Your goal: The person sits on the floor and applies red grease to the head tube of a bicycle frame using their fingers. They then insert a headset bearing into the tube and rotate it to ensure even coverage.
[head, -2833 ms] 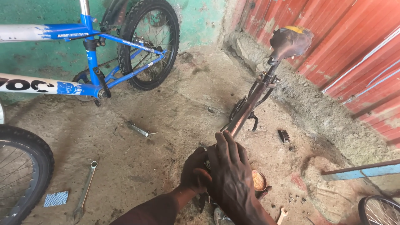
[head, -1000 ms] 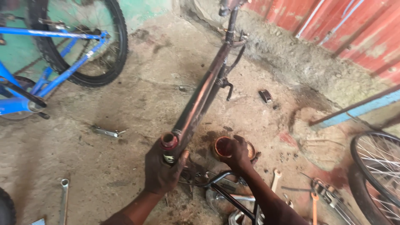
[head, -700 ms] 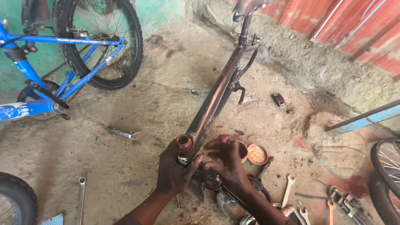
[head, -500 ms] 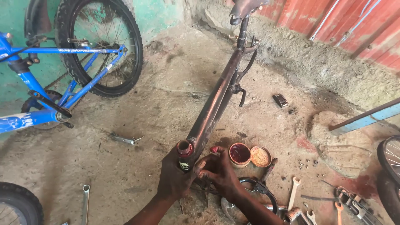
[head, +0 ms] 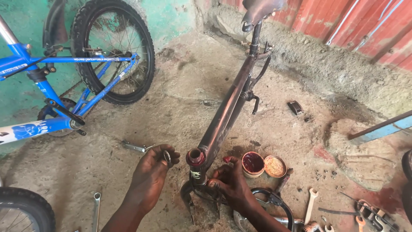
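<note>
Your left hand (head: 151,172) sits just left of the dark bicycle frame (head: 227,114), fingers curled, pinching a small metal ring (head: 166,156) between thumb and fingertips, clear of the frame's open head tube (head: 195,157). Your right hand (head: 231,182) is down low on the other side, closed around the base of that head tube where the fork (head: 189,199) comes out below it, fingertips smeared red. The frame itself runs up and away from you along the concrete floor (head: 180,103), its brown saddle (head: 261,8) up near the rusty corrugated wall (head: 365,21). Just right of your right hand stand 2 small round tins: an open tub of red grease (head: 253,163) and its lid (head: 275,166) touching beside it. A silver tool (head: 135,147) lies on the floor just beyond your left hand, a spanner (head: 95,208) lower left, and another spanner (head: 310,204) lower right among scattered tools. The blue bicycle (head: 64,86) leans at the green wall on your left, well apart from your hands.
</note>
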